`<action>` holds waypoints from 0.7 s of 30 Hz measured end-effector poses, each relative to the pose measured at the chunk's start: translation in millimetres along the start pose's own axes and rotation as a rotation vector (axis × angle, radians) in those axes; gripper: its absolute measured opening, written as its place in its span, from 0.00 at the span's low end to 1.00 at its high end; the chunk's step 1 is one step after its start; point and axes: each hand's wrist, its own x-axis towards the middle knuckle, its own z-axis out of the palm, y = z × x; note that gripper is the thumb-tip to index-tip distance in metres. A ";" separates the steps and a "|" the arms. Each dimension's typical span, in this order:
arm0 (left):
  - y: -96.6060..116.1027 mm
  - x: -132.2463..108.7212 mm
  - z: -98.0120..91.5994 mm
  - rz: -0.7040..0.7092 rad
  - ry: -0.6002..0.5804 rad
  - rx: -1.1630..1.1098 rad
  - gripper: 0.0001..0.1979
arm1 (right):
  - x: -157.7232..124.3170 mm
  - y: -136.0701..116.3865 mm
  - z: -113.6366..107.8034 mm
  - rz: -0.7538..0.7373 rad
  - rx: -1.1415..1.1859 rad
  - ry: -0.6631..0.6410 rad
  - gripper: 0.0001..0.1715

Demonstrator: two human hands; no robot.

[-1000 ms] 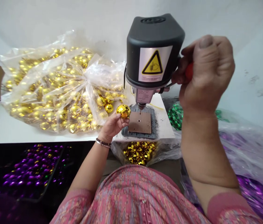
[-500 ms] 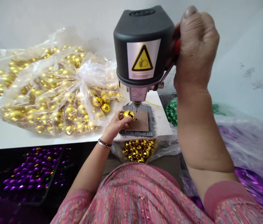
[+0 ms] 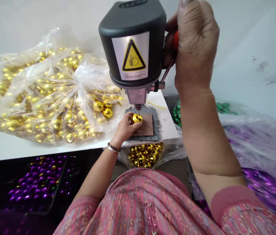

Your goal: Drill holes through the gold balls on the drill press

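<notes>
A small black bench drill with a yellow warning sticker stands on a white table. My left hand pinches a faceted gold ball and holds it on the brown plate right under the drill bit. My right hand is raised beside the drill head, its fingers wrapped round the red knob of the feed lever.
A large clear bag of gold balls lies on the table to the left. Below the table edge an open bag of gold balls hangs. Purple balls fill a black crate at lower left; green beads and purple bags lie at right.
My left hand moved the gold ball from beside the plate to under the drill bit. My right hand, still on the lever knob, shifted up and left in the picture as the view moved.
</notes>
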 end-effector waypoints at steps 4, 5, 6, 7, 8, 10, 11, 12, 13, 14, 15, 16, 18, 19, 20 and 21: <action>8.8 -0.3 2.2 0.083 -0.043 0.179 0.33 | -0.7 -1.8 -0.8 0.001 0.020 -0.011 0.17; 10.0 0.2 2.7 0.087 -0.057 0.183 0.34 | -0.5 -2.2 -1.4 0.008 0.019 -0.017 0.16; 10.4 0.9 3.1 0.087 -0.069 0.179 0.35 | -0.4 -2.5 -2.1 0.020 0.013 -0.025 0.16; 10.1 1.6 3.5 0.083 -0.081 0.170 0.35 | -0.2 -2.9 -3.0 0.039 0.003 -0.035 0.17; 9.2 2.3 3.8 0.080 -0.090 0.155 0.36 | -0.3 -3.2 -4.1 0.057 -0.007 -0.048 0.17; 6.0 3.3 4.3 0.085 -0.096 0.129 0.36 | -2.1 -4.1 -6.9 0.056 -0.011 -0.065 0.16; 4.3 3.5 4.6 0.092 -0.093 0.124 0.36 | -4.1 -4.8 -8.5 0.032 -0.004 -0.068 0.16; 2.7 3.6 4.9 0.100 -0.086 0.125 0.35 | -7.2 -5.7 -10.4 -0.002 0.009 -0.075 0.15; 1.4 3.6 5.2 0.106 -0.080 0.130 0.35 | -11.4 -7.0 -12.5 -0.046 0.027 -0.085 0.14; 0.3 3.5 5.5 0.110 -0.074 0.139 0.35 | -16.9 -8.6 -14.8 -0.087 0.051 -0.101 0.13; -0.4 3.4 5.8 0.112 -0.071 0.146 0.35 | -23.6 -10.5 -17.4 -0.116 0.075 -0.129 0.11; -1.0 3.4 6.0 0.115 -0.072 0.149 0.35 | -31.3 -12.6 -20.2 -0.129 0.094 -0.160 0.09; -1.7 3.4 6.1 0.120 -0.075 0.141 0.35 | -49.0 -16.7 -26.4 -0.115 0.095 -0.207 0.10; -1.8 3.4 6.1 0.124 -0.077 0.133 0.34 | -58.4 -18.2 -29.7 -0.100 0.065 -0.194 0.11; -1.8 3.3 6.0 0.128 -0.082 0.122 0.34 | -67.6 -19.1 -33.1 -0.091 0.018 -0.179 0.11; -1.6 3.3 5.9 0.131 -0.089 0.109 0.33 | -76.2 -19.4 -36.4 -0.080 -0.038 -0.166 0.11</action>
